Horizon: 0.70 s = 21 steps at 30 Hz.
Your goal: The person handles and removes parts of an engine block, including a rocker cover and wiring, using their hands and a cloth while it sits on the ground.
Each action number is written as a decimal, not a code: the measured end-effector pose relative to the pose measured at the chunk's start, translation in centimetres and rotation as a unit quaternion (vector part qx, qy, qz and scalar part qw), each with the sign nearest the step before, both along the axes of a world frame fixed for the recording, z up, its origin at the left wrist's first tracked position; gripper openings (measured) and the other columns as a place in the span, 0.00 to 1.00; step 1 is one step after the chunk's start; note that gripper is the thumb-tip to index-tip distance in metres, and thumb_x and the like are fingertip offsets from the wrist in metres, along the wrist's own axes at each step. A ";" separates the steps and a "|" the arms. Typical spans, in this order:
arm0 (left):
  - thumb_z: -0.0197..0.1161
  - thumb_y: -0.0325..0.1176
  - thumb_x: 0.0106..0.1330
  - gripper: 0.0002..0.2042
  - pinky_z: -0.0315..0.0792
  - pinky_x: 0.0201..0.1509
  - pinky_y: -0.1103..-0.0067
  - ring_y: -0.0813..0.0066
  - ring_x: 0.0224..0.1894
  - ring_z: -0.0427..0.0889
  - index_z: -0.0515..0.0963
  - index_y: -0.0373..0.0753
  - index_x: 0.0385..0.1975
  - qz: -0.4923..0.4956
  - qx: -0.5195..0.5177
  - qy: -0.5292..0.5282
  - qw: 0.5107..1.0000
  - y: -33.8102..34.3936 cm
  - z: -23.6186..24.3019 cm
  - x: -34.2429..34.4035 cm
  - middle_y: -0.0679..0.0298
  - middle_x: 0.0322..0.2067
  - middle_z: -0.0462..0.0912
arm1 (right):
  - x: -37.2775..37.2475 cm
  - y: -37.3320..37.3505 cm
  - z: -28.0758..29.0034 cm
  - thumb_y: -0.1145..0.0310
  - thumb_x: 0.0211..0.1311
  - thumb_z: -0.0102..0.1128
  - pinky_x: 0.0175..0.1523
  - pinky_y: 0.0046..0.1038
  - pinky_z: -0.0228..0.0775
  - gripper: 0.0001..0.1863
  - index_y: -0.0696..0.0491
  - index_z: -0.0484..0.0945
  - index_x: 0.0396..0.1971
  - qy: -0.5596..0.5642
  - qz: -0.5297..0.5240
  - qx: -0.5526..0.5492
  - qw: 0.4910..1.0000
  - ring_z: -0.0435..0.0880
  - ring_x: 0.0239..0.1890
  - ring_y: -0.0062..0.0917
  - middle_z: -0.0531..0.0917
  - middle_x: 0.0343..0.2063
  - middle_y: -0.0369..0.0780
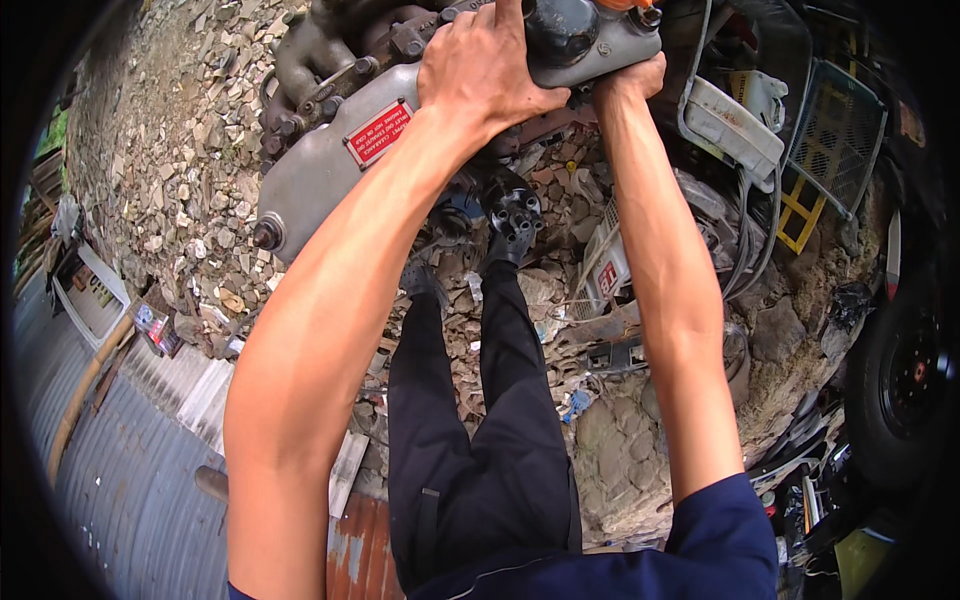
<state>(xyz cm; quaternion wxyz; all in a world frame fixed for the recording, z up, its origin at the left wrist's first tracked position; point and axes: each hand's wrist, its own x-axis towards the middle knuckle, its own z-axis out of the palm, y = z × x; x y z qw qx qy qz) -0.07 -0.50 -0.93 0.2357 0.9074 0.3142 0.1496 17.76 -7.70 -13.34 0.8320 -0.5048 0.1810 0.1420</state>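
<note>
A long grey engine valve cover (320, 172) with a red label plate (379, 133) slants across the upper middle, beside brown, rusty manifold pipes (312, 55). My left hand (485, 68) lies across its middle, thumb along the near edge and fingers reaching over the far side. At the right end of the cover, my right hand (632, 82) curls its fingers around the edge, and their tips are hidden. Between the hands sits a round black cap (560, 30). An orange piece (626, 4) is cut off by the top of the picture. Whether the cover is bolted down, I cannot tell.
Loose stones (170, 190) and scraps cover the ground around my feet. A dark round part with holes (514, 212) is near one shoe. Crates and a grey plastic housing (735, 125) lie at the right, above a tyre (905, 370). Corrugated metal sheets (140, 490) fill the lower left.
</note>
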 end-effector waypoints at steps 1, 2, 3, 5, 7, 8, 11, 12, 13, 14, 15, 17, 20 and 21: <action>0.78 0.49 0.41 0.55 0.74 0.56 0.60 0.44 0.50 0.79 0.51 0.30 0.66 -0.002 -0.020 0.007 1.000 0.1 0.3 -0.1 0.41 0.47 0.78 | 0.2 -0.5 -0.2 0.54 0.66 0.49 0.36 0.31 0.71 0.19 0.54 0.81 0.32 -0.016 0.023 -0.047 0.999 0.81 0.30 0.26 0.83 0.29 0.37; 0.78 0.50 0.41 0.55 0.74 0.56 0.60 0.44 0.50 0.79 0.51 0.30 0.66 -0.002 -0.022 0.010 1.000 0.0 0.5 -0.2 0.41 0.48 0.78 | 0.9 -1.4 0.0 0.54 0.67 0.48 0.36 0.30 0.70 0.19 0.54 0.80 0.31 -0.032 0.045 -0.093 0.994 0.80 0.29 0.26 0.83 0.28 0.37; 0.78 0.50 0.41 0.55 0.74 0.56 0.59 0.44 0.50 0.79 0.52 0.30 0.66 0.000 -0.021 0.011 1.000 -0.1 0.5 -0.2 0.41 0.48 0.78 | 2.2 -2.2 0.0 0.53 0.68 0.47 0.35 0.30 0.69 0.20 0.53 0.80 0.30 -0.049 0.069 -0.137 0.987 0.80 0.29 0.25 0.83 0.27 0.36; 0.79 0.51 0.41 0.55 0.73 0.57 0.59 0.44 0.51 0.79 0.52 0.30 0.66 0.000 -0.025 0.026 0.999 -0.3 0.8 -0.1 0.41 0.48 0.78 | 6.8 -3.5 -0.1 0.51 0.69 0.41 0.31 0.27 0.66 0.23 0.52 0.78 0.25 -0.071 0.029 -0.125 0.989 0.78 0.26 0.23 0.83 0.23 0.36; 0.79 0.52 0.41 0.56 0.73 0.57 0.60 0.44 0.52 0.78 0.53 0.30 0.66 0.000 -0.035 0.050 0.998 -0.2 1.2 0.1 0.41 0.49 0.78 | 9.7 -4.0 0.7 0.49 0.71 0.39 0.31 0.29 0.68 0.24 0.51 0.76 0.24 -0.042 -0.014 -0.083 0.996 0.79 0.25 0.25 0.82 0.22 0.37; 0.78 0.55 0.41 0.56 0.73 0.59 0.61 0.44 0.53 0.78 0.53 0.29 0.66 -0.007 -0.045 0.056 0.997 -0.2 1.5 0.3 0.41 0.50 0.77 | 10.9 -4.2 0.6 0.49 0.71 0.39 0.32 0.31 0.71 0.25 0.53 0.77 0.27 -0.054 -0.016 -0.093 0.994 0.80 0.26 0.26 0.84 0.23 0.38; 0.73 0.65 0.45 0.57 0.69 0.64 0.64 0.46 0.58 0.76 0.55 0.29 0.66 -0.012 -0.126 0.056 0.990 0.6 2.3 0.4 0.40 0.53 0.76 | 9.6 -3.1 0.8 0.48 0.73 0.39 0.43 0.33 0.76 0.29 0.59 0.80 0.33 -0.106 0.080 -0.086 0.987 0.83 0.31 0.33 0.85 0.27 0.45; 0.69 0.70 0.47 0.57 0.67 0.66 0.65 0.48 0.60 0.74 0.56 0.28 0.66 -0.005 -0.187 0.038 0.982 1.7 1.7 0.0 0.40 0.55 0.75 | 7.1 -2.3 1.5 0.50 0.74 0.41 0.46 0.32 0.75 0.28 0.61 0.79 0.33 -0.133 0.121 -0.077 0.981 0.83 0.35 0.33 0.85 0.28 0.44; 0.65 0.74 0.49 0.58 0.64 0.68 0.66 0.49 0.62 0.73 0.56 0.28 0.67 0.003 -0.248 0.021 0.969 2.6 1.8 -0.4 0.39 0.56 0.74 | 5.1 -2.0 2.2 0.59 0.72 0.49 0.41 0.31 0.73 0.18 0.59 0.78 0.33 -0.086 0.153 -0.024 0.984 0.81 0.32 0.30 0.83 0.27 0.41; 0.62 0.74 0.51 0.57 0.62 0.69 0.65 0.49 0.64 0.71 0.55 0.29 0.67 0.008 -0.293 -0.010 0.956 3.6 1.5 -0.3 0.40 0.58 0.72 | 4.4 -2.2 2.3 0.69 0.69 0.57 0.36 0.30 0.70 0.07 0.57 0.77 0.33 -0.043 0.180 0.027 0.982 0.79 0.30 0.27 0.80 0.26 0.38; 0.58 0.75 0.52 0.57 0.59 0.70 0.65 0.49 0.65 0.68 0.54 0.29 0.68 -0.001 -0.336 -0.059 0.940 5.0 1.3 0.8 0.40 0.60 0.70 | 5.0 -3.6 0.9 0.60 0.72 0.49 0.42 0.32 0.72 0.17 0.59 0.78 0.34 -0.090 0.156 0.001 0.984 0.81 0.34 0.29 0.82 0.28 0.41; 0.52 0.75 0.55 0.55 0.54 0.72 0.63 0.49 0.68 0.63 0.52 0.30 0.69 -0.011 -0.418 -0.163 0.894 9.3 1.2 3.6 0.40 0.63 0.65 | 3.2 -5.4 0.3 0.51 0.76 0.41 0.51 0.36 0.74 0.27 0.61 0.78 0.34 -0.152 0.135 -0.063 0.977 0.83 0.40 0.32 0.84 0.30 0.45; 0.42 0.76 0.60 0.54 0.46 0.76 0.61 0.48 0.72 0.55 0.49 0.31 0.72 -0.041 -0.524 -0.270 0.807 14.1 0.5 7.1 0.41 0.68 0.58 | 1.7 -7.1 -0.8 0.48 0.76 0.41 0.53 0.41 0.76 0.28 0.60 0.79 0.33 -0.070 0.104 -0.016 0.992 0.83 0.39 0.36 0.84 0.31 0.47; 0.38 0.77 0.62 0.53 0.43 0.77 0.61 0.48 0.74 0.52 0.48 0.31 0.72 -0.059 -0.568 -0.284 0.770 14.3 -0.8 8.4 0.41 0.70 0.56 | 1.7 -8.3 -1.1 0.47 0.76 0.41 0.52 0.41 0.77 0.29 0.59 0.79 0.33 -0.067 0.101 -0.029 0.992 0.83 0.39 0.36 0.84 0.31 0.47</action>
